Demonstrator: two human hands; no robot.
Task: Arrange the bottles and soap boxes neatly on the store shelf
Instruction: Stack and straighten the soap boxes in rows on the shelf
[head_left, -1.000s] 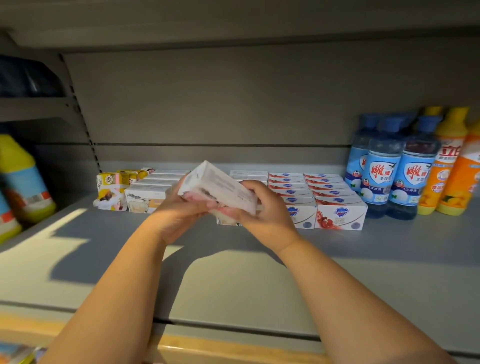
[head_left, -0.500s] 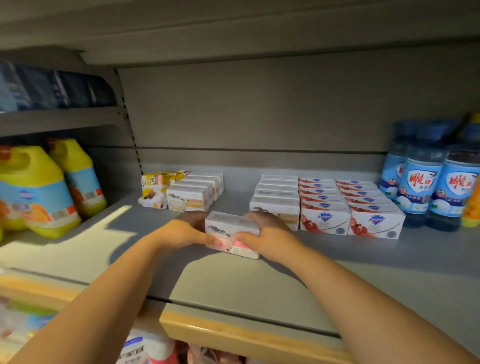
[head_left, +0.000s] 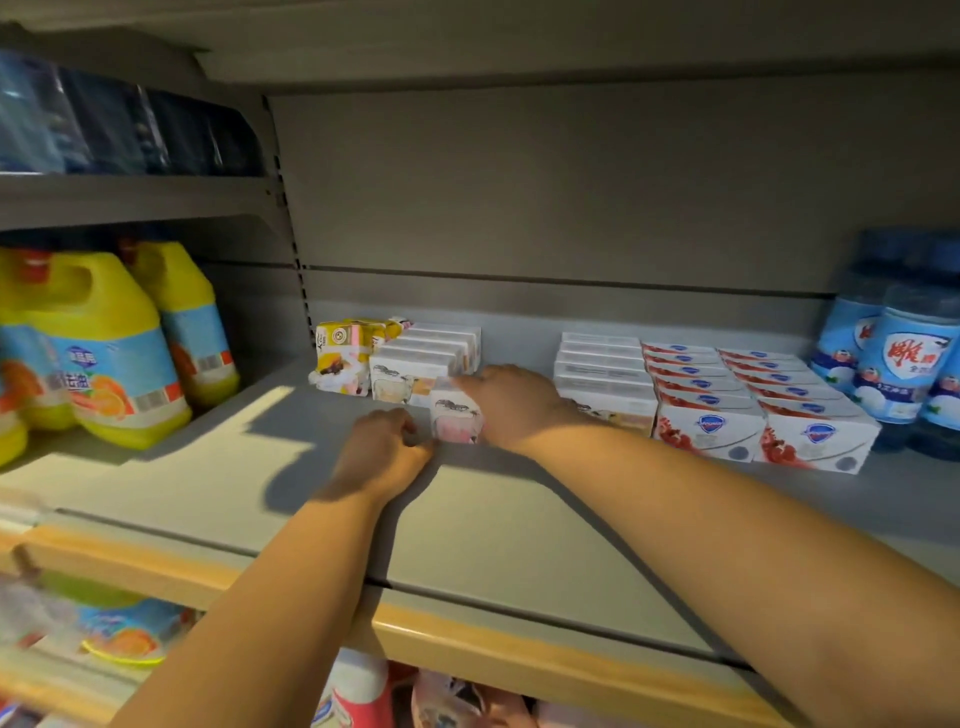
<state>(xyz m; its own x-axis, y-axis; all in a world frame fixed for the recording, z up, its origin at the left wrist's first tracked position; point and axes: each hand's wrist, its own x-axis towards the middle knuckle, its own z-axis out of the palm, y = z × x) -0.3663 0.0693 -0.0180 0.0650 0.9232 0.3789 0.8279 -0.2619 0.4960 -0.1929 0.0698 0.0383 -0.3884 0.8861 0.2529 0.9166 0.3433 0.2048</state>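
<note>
Reaching over the grey shelf (head_left: 519, 530), both bare arms meet at a small white-and-pink soap box (head_left: 455, 418) standing about midway between the shelf's front edge and its back wall. The right hand (head_left: 511, 402) lies over the box's top and right side, fingers (head_left: 470, 383) spread flat and touching it; whether they truly grip it cannot be told. The left hand (head_left: 382, 449) rests on the shelf just beside the box's left face, fingers curled into a loose fist and holding nothing. Just behind sits a row of white soap boxes (head_left: 426, 358) beside a yellow pack (head_left: 345, 361). Toward the right edge stand more white boxes (head_left: 602, 371), red-and-white boxes (head_left: 753, 405), then blue bottles (head_left: 904, 364). Yellow jugs (head_left: 111, 353) fill the neighbouring bay at the left.
</note>
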